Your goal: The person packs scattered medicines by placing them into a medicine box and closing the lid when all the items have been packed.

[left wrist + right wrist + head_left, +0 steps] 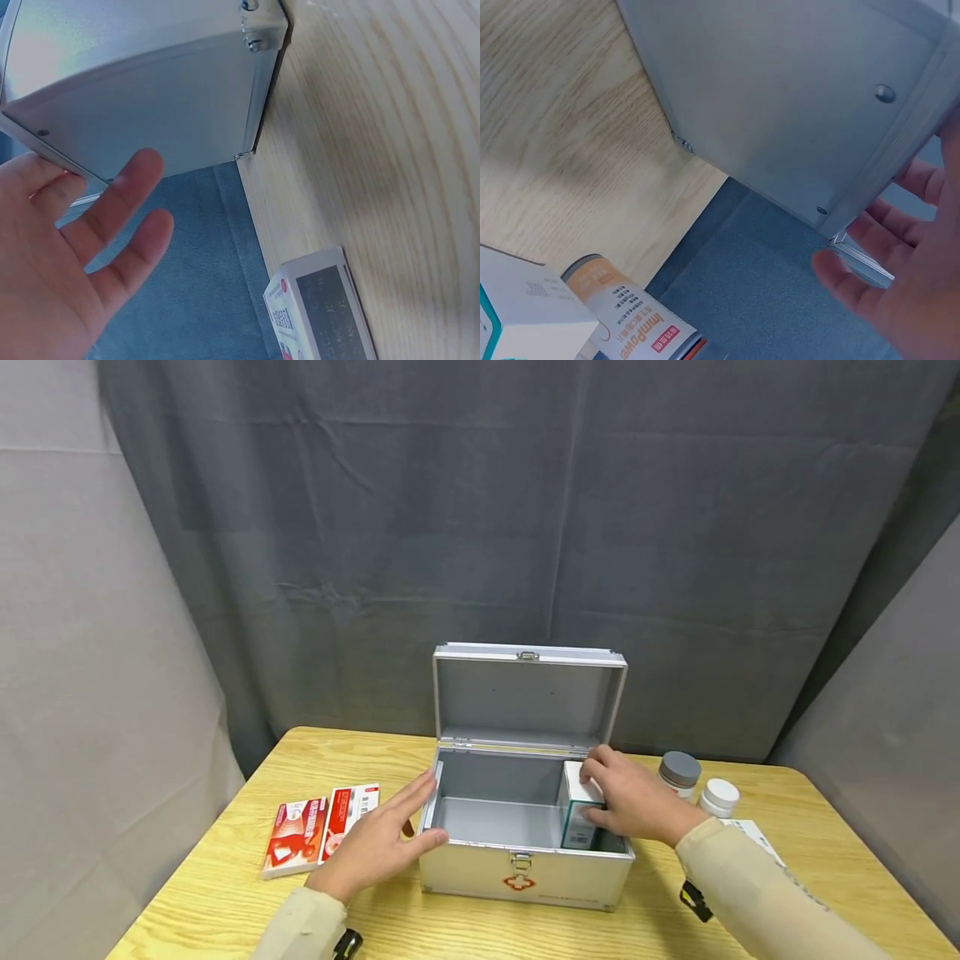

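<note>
R hand (pixel 628 795) has white box (pixel 577 827) pinched btwn thumb + fingers, in R end of open case (pixel 562 878). Box white w/ teal edging, dark print on front. Printed face twd me; long axis upright or front-to-back, can't tell, seen from above. Fingers cover part of its R side; base hidden, print too small to read. Case wall blocks box in R wrist view. L hand (pixel 386 843) loosely spread at case's L rim, fingers nearly straight.

From here I see cream sleeves (pixel 757 893) down to bare hands (pixel 633 797), dark marks along the right one, and black wrist bands (pixel 696 903).
</note>
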Action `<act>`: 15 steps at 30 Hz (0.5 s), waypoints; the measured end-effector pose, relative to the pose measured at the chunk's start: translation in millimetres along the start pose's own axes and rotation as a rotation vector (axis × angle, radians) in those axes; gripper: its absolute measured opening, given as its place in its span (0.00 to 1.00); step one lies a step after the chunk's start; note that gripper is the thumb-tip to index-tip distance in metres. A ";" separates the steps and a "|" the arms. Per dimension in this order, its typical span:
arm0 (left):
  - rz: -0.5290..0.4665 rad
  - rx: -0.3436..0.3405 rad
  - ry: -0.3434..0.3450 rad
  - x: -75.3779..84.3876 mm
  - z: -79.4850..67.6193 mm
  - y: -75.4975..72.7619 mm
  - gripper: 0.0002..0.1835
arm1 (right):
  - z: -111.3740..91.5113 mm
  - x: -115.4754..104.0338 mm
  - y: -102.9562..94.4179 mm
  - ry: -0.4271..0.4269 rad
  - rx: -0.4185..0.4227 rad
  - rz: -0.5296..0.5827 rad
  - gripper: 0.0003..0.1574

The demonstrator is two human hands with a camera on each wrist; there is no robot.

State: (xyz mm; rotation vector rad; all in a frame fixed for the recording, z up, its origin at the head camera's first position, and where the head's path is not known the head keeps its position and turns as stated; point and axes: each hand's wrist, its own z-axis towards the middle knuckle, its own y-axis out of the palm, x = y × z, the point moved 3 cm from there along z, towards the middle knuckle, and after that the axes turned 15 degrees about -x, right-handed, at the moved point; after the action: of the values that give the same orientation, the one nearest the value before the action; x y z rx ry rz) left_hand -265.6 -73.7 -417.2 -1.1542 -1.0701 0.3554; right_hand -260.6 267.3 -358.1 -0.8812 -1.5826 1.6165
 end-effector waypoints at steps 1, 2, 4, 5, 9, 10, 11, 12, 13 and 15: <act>0.004 0.000 -0.001 0.1 0.1 0.0 0.41 | -0.7 0.1 0.0 0.000 -0.005 0.015 0.22; 0.004 -0.002 0.000 0.5 0.1 0.0 0.41 | -1.4 0.3 0.0 -0.001 -0.009 0.028 0.21; 0.001 -0.001 0.001 1.0 0.0 -0.1 0.40 | -2.8 0.2 -0.4 0.005 -0.024 0.059 0.21; 0.002 0.000 0.002 1.3 -0.1 -0.3 0.40 | -3.5 0.4 -0.5 0.012 -0.033 0.078 0.21; -0.001 -0.002 0.006 1.7 -0.3 -0.8 0.40 | -8.7 1.2 -4.0 0.043 -0.050 0.160 0.24; 0.000 0.000 0.007 1.7 -0.4 -0.8 0.40 | -10.7 1.8 -5.2 0.052 -0.050 0.179 0.25; 0.000 -0.003 0.007 1.6 -0.4 -0.8 0.40 | -12.9 2.7 -6.5 0.061 -0.050 0.192 0.25; -0.004 -0.004 0.008 1.6 -0.3 -0.8 0.41 | -15.2 3.5 -7.7 0.066 -0.046 0.201 0.26; -0.006 -0.004 0.009 1.6 -0.3 -0.7 0.41 | -17.6 4.7 -8.8 0.074 -0.043 0.207 0.27; -0.009 -0.003 0.008 1.8 -0.6 -0.6 0.41 | -21.9 7.1 -10.2 0.080 -0.040 0.223 0.27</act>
State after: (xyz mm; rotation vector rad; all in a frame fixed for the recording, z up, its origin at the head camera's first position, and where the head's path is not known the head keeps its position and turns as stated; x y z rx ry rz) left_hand -264.4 -73.0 -415.8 -1.1521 -1.0688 0.3424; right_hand -245.5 284.9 -348.4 -1.1648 -1.5090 1.6830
